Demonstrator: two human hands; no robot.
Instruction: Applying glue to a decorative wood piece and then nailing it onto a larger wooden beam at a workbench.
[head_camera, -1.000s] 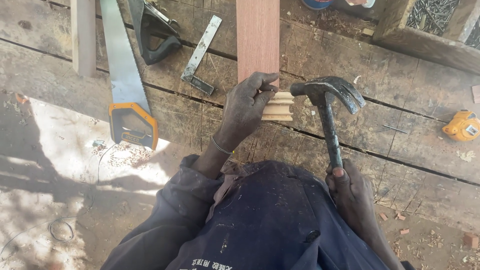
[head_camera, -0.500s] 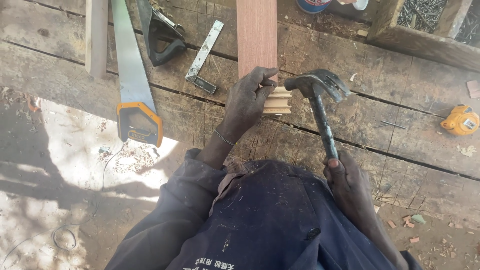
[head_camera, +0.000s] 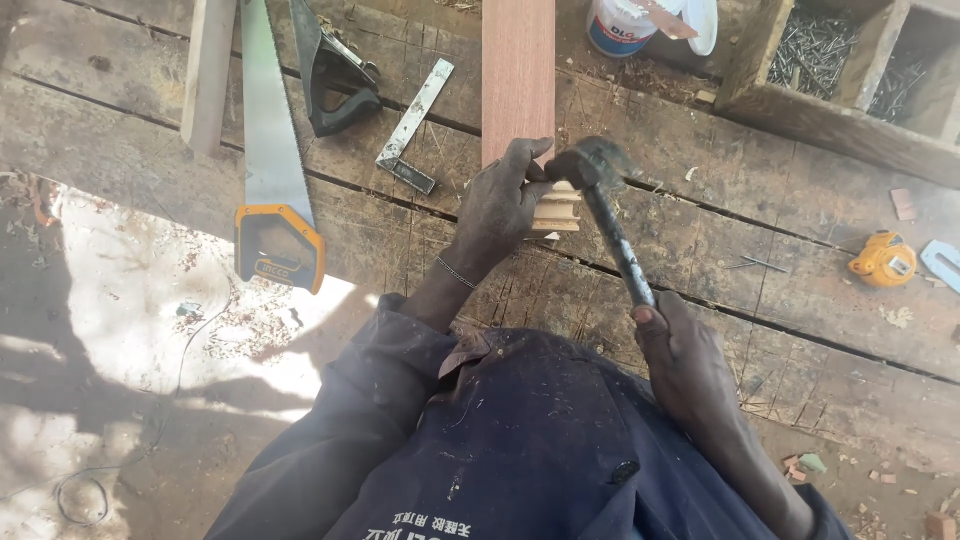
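Note:
My left hand (head_camera: 503, 203) grips a small pale grooved wood block (head_camera: 558, 208) against the near end of a reddish plank (head_camera: 518, 70) lying on the workbench (head_camera: 760, 250). My right hand (head_camera: 678, 355) is closed around the handle of a claw hammer (head_camera: 598, 190). The hammer's dark head sits right over the block, beside my left fingers. A thin bracelet circles my left wrist. My dark blue work jacket fills the bottom of the view.
A handsaw (head_camera: 272, 170) with a yellow-black handle, a hand plane (head_camera: 335, 75) and a try square (head_camera: 412, 128) lie at left. A wooden box of nails (head_camera: 850, 60) and a paint tin (head_camera: 625, 25) sit at the back right. A yellow tape measure (head_camera: 885, 262) rests at right.
The hammer head has swung left and down, from beside the block to over it. My left hand has kept its grip on the block.

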